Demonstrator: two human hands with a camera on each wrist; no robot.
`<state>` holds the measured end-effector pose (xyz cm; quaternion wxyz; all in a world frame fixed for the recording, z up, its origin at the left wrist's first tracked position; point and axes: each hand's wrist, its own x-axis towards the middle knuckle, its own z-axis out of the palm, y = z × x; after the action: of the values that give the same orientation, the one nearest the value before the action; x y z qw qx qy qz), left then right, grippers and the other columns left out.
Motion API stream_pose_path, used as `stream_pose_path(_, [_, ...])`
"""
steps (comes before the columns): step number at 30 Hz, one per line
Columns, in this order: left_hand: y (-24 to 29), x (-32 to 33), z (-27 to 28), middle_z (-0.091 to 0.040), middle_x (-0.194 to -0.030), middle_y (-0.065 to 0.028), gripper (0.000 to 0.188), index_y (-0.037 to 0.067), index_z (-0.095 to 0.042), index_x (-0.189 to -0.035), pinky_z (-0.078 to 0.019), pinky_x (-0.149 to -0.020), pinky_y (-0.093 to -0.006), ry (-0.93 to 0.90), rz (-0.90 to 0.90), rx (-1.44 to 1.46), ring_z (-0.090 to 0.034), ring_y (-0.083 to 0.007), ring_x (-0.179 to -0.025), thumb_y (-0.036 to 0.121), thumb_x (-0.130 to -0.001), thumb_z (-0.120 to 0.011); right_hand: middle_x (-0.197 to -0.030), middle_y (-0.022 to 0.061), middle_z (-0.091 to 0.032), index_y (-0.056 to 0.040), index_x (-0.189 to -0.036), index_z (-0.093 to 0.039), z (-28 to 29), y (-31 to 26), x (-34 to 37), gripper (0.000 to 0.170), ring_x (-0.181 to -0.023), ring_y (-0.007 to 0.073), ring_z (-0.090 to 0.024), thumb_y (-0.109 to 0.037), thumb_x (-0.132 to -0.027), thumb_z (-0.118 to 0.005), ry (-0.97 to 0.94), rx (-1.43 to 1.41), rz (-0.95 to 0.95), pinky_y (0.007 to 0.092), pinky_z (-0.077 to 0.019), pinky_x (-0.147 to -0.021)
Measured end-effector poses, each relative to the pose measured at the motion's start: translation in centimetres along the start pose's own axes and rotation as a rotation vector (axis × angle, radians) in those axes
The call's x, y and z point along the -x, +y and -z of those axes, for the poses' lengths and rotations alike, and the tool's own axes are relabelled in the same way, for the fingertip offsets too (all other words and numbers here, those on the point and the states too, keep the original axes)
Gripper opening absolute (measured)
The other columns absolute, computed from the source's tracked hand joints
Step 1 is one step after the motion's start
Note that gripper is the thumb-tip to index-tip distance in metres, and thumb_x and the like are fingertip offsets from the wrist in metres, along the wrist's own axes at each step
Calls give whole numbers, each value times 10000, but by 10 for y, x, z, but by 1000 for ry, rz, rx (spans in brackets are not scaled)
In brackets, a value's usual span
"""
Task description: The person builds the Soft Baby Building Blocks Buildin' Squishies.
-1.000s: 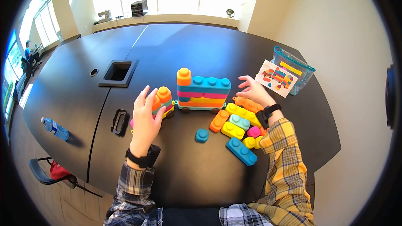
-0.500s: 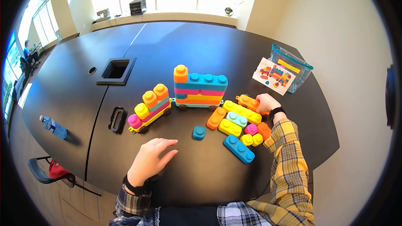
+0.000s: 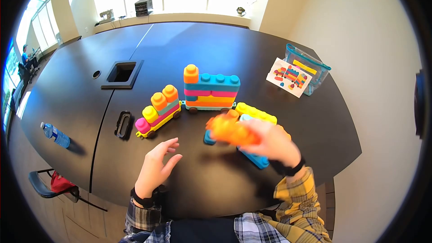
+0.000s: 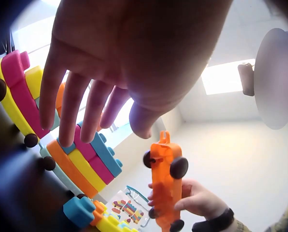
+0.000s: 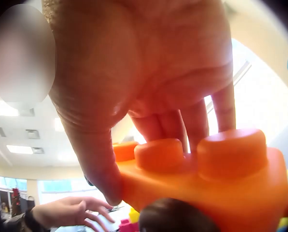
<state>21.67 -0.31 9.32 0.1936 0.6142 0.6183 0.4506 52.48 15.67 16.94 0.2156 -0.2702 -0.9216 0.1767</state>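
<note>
An orange wheeled base (image 3: 231, 130) with studs is held in the air by my right hand (image 3: 274, 143), above the loose blocks. The left wrist view shows the wheels and underside of the orange base (image 4: 166, 186). My left hand (image 3: 154, 166) hovers over the table, fingers spread and loosely bent, holding nothing. Beyond it stands a yellow wheeled car (image 3: 163, 119) bearing pink, yellow and orange blocks. Beside that car is a taller wheeled car (image 3: 211, 93) of stacked blocks with a single orange block on its left end. A small blue block (image 3: 209, 137) is partly hidden behind the orange base.
Yellow (image 3: 256, 113) and blue (image 3: 257, 158) blocks lie under and around my right hand. A picture card (image 3: 289, 77) leans by a clear bag (image 3: 310, 65) at the back right. A water bottle (image 3: 56, 135), a black frame (image 3: 123, 124) and a table opening (image 3: 121, 73) are on the left.
My right hand has gone from the taller car's side to the orange base, gripped it and lifted it towards the middle. My left hand has drawn back from the yellow car.
</note>
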Motion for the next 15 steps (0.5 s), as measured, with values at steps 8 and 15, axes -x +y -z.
stream_pose_path(8, [-5,0,-13,-606,-1411,-185,811,13,-559,-1439,-484,-1121,-432,-393,-115,-24,-591,-373,-1312,323,-785,-924,-1057,138,-758,-36,-1223,-693,-102,-17,12,551,-963,340,-731,-260,-750,-865,-315,120,37,446,-578,-812])
stream_pose_path(15, [-15,2,-34,-608,-1415,-152,751,59,-582,-1439,-490,-1109,-444,-474,-80,-165,-589,-372,-1282,212,-775,-900,-992,72,-749,-81,-1203,-695,-130,-8,21,523,-976,285,-734,-266,-746,-866,-303,180,27,433,-555,-826])
